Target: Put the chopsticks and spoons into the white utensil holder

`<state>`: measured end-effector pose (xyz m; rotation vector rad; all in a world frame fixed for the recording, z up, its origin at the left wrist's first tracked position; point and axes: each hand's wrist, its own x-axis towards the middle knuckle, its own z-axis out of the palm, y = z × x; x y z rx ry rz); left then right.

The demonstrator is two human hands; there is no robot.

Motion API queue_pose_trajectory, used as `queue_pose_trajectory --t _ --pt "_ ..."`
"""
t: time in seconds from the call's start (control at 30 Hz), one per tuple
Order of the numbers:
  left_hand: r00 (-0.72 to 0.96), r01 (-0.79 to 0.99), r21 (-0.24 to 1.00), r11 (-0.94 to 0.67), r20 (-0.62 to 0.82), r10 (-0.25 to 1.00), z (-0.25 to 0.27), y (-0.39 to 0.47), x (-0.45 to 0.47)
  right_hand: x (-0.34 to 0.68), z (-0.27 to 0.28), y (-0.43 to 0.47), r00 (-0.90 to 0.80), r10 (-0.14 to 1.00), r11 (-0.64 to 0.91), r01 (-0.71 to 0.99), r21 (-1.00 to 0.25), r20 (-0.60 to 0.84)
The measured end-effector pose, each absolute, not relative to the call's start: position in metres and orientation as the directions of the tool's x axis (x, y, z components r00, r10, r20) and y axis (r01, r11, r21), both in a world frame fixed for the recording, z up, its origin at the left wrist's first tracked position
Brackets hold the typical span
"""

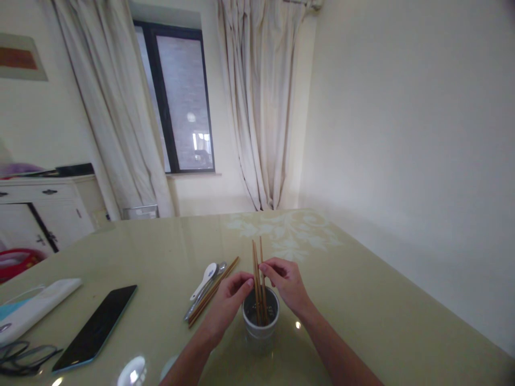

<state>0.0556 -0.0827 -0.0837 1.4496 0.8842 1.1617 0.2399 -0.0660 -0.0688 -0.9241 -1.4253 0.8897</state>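
A round metal utensil holder (260, 333) with holes in its bottom stands upright on the table in front of me. A few wooden chopsticks (255, 262) rise out of it, their lower ends inside. My left hand (226, 304) is closed at the holder's left rim, thumb and forefinger pinching these chopsticks. From the right, my right hand (288, 283) pinches another chopstick (261, 249) between thumb and forefinger, its lower end also in the holder. Left of the holder lie more chopsticks (215, 289), a white spoon (204, 281) and metal spoons (221, 267), partly overlapping.
The glossy green table (169, 252) meets a white wall (402, 161) on the right. At left lie a black phone or tablet (96, 327), eyeglasses (26, 358) and a white box-like object (44, 308). A shiny white round thing (132, 371) sits at the near edge.
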Motion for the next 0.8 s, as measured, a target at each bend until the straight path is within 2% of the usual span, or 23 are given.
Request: queue_pose_trajectory --t 0.23,0.3,0.33,0.4,0.47,0.53,0.57,0.63,0.8 --pt "0.253 0.021 0.977 -0.212 0.2 0.947 -0.089 -0.079 0.056 0.241 -0.073 -0.065 -0.12 0.906 0.411 0.025 -0.911 0.406" --pt "0.198 0.132 0.96 -0.245 0.217 0.956 -0.093 -0.072 0.049 0.241 -0.077 -0.062 -0.105 0.911 0.404 0.022 -0.915 0.399" --pt "0.157 0.241 0.934 -0.262 0.229 0.961 -0.095 -0.067 0.044 0.241 -0.08 -0.059 -0.08 0.917 0.394 0.02 -0.919 0.391" --pt "0.058 0.551 0.794 -0.258 0.271 0.961 -0.1 -0.059 0.031 0.242 -0.086 -0.053 -0.017 0.933 0.361 0.012 -0.933 0.36" --pt "0.017 0.823 0.536 -0.189 0.309 0.951 -0.105 -0.053 0.018 0.243 -0.095 -0.047 0.031 0.948 0.317 0.016 -0.948 0.318" --pt "0.034 0.94 0.314 -0.13 0.292 0.956 -0.108 -0.051 0.009 0.243 -0.104 -0.041 0.052 0.959 0.277 0.043 -0.96 0.279" --pt "0.046 0.96 0.254 -0.116 0.266 0.963 -0.109 -0.051 0.007 0.243 -0.108 -0.038 0.058 0.963 0.261 0.059 -0.964 0.264" --pt "0.034 0.972 0.222 -0.083 0.213 0.976 -0.111 -0.052 0.005 0.242 -0.116 -0.035 0.059 0.969 0.235 0.08 -0.969 0.24" --pt "-0.021 0.963 0.27 -0.01 0.114 0.993 -0.113 -0.051 0.004 0.238 -0.123 -0.034 0.04 0.976 0.211 0.081 -0.974 0.215"
